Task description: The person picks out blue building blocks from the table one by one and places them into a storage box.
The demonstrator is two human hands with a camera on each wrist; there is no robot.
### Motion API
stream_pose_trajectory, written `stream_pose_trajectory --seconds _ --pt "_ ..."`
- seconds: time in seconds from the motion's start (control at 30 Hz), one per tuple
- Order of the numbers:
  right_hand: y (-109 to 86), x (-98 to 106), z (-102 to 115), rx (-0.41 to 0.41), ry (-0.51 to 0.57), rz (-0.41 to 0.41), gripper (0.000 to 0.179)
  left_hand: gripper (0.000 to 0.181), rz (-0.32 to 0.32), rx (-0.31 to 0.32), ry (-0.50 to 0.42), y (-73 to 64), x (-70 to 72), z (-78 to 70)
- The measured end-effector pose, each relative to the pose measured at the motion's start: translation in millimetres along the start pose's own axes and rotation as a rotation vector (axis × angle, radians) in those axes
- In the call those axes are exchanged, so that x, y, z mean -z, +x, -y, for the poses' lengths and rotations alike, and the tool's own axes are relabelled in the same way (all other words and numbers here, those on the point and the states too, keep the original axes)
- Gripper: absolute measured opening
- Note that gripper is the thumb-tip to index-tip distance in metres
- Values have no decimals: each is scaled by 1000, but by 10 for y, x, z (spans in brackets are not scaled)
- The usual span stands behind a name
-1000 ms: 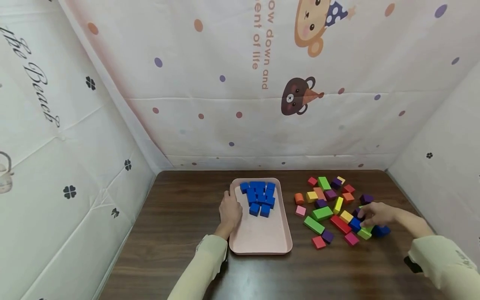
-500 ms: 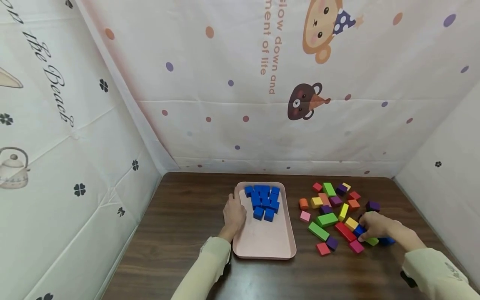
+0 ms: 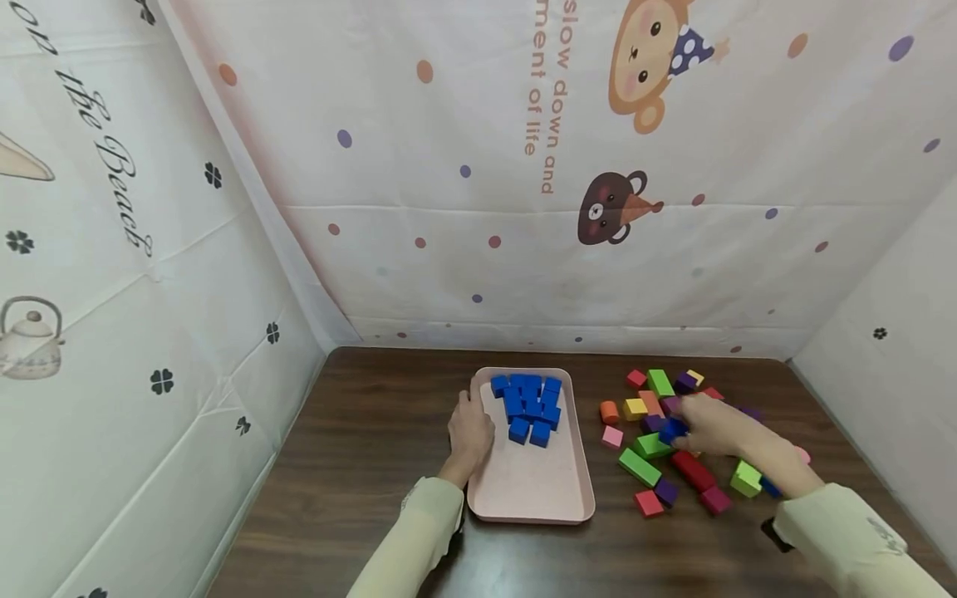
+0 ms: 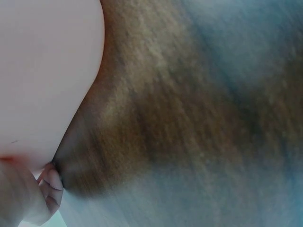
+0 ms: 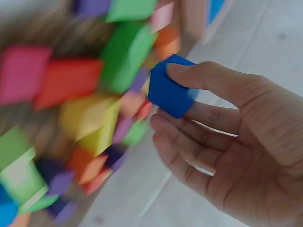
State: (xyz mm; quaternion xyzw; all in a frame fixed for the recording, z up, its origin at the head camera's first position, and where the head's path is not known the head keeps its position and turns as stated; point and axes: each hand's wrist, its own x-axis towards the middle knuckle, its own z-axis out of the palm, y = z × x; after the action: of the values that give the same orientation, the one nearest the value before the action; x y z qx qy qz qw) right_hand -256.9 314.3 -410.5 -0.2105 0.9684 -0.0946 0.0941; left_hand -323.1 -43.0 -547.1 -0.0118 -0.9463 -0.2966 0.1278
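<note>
My right hand (image 3: 714, 425) pinches a blue block (image 5: 171, 87) between thumb and index finger; the other fingers curl below it in the right wrist view. In the head view this hand is above the spread of mixed coloured blocks, covering some of them. A pale pink tray (image 3: 531, 490) lies on the table, with several blue blocks (image 3: 532, 409) grouped toward its far end. My left hand (image 3: 471, 428) holds the tray's left rim. In the left wrist view, curled fingers (image 4: 53, 182) show at the tray's edge.
Right of the tray lie loose blocks, among them a long green block (image 3: 639, 468), a red block (image 3: 693, 471) and a lime green block (image 3: 746, 479). Part of a blue piece (image 3: 770, 487) shows beside the right forearm. Printed cloth (image 3: 449, 266) walls off the table's back and sides.
My right hand has picked the blue block from among the right-hand blocks and carried it left and farther back. The left hand stays on the tray. The head view has shifted slightly.
</note>
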Motion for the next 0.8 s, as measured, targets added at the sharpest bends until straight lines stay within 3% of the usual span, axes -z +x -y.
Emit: stream_pose_trajectory --seconds 0.13,0.23,0.5,0.8 --pt "296 20 334 134 -62 -111 34 63 -1 10 -7 10 40 -23" --pt "520 -52 577 176 -56 -145 36 63 -2 15 -4 12 44 -37" --pt "928 -381 1032 194 -24 -22 34 63 -17 13 14 -28 18 -50" --pt "1157 -457 1210 110 -176 46 31 63 -23 12 4 -1 -28 9"
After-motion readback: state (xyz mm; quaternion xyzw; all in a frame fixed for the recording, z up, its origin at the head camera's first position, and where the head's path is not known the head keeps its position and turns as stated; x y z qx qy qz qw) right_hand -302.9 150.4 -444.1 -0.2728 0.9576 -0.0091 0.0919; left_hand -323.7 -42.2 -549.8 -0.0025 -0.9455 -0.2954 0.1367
